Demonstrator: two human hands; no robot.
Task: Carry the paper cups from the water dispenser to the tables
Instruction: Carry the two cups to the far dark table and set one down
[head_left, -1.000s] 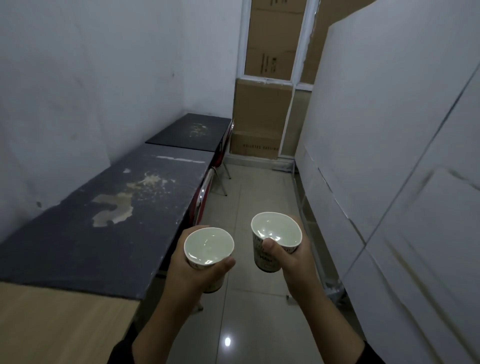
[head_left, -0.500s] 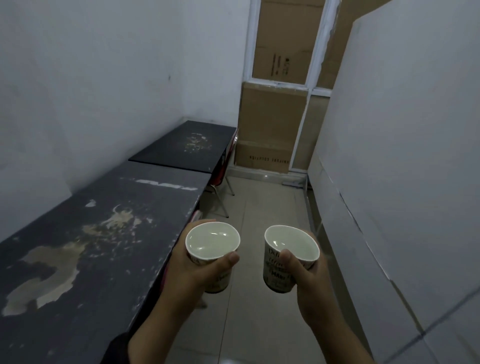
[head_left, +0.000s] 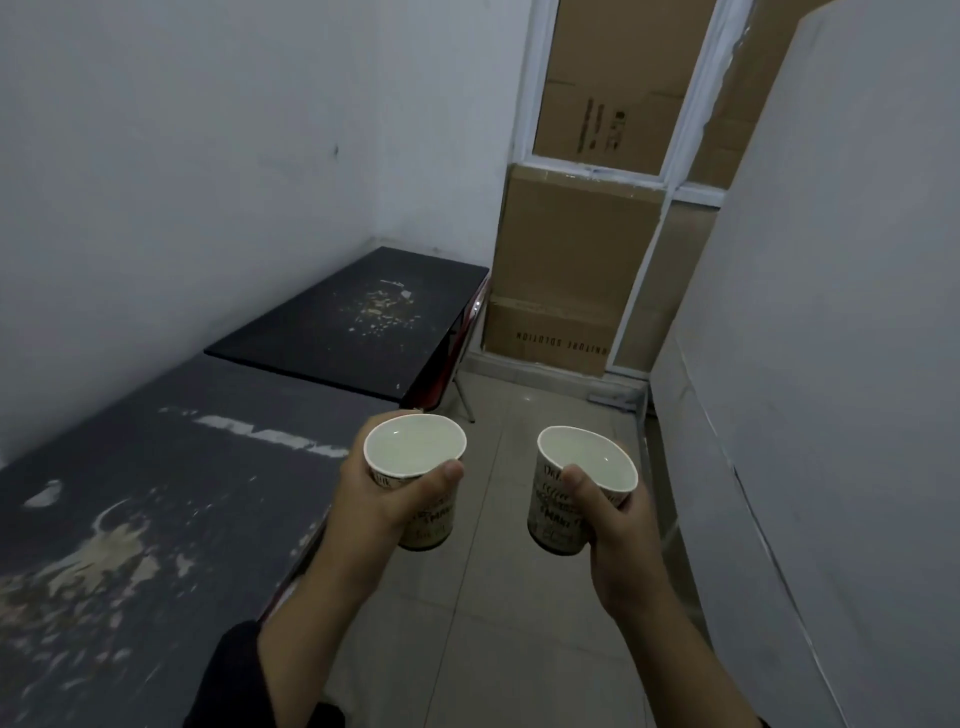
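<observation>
I hold two white paper cups with dark lettering, both upright over the tiled aisle floor. My left hand (head_left: 374, 499) grips the left cup (head_left: 415, 452), which hangs just past the edge of the near dark table (head_left: 156, 493). The right cup (head_left: 587, 462) sits in my right hand (head_left: 613, 519), its rim slightly squeezed. Liquid fills both cups close to the rim. A second black table (head_left: 358, 317) stands farther ahead against the left wall.
White boards (head_left: 831, 364) line the right side of the narrow aisle. Cardboard boxes (head_left: 561, 270) behind a white window frame close off the far end. A red chair (head_left: 457, 358) is tucked under the far table. The near table's top is worn and flaking.
I have walked forward down the aisle; the tables and boxes are closer and the wooden tabletop has left view. Both cups stay held, now slightly farther apart.
</observation>
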